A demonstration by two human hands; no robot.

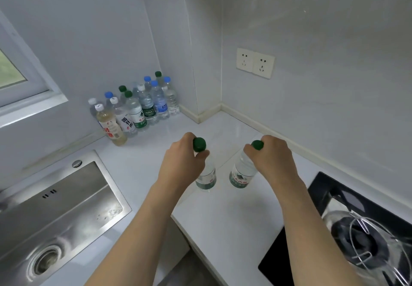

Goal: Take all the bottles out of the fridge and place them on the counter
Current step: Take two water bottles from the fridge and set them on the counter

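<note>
Standing upright at the centre of the frame, two green-capped bottles were held by their necks; the left bottle (206, 174) was gripped by the left hand (181, 163), the right bottle (242, 172) by the right hand (273, 158), fingers curled round each below the cap; both bases appeared to rest on the counter (223, 214). A cluster of bottles (138, 107) was already set down in the upper-left corner; the fridge was not shown, so what remained could not be judged.

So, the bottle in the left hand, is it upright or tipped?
Upright. The bottle has its base on the counter and its green cap on top, where the left hand grips its neck.
</note>
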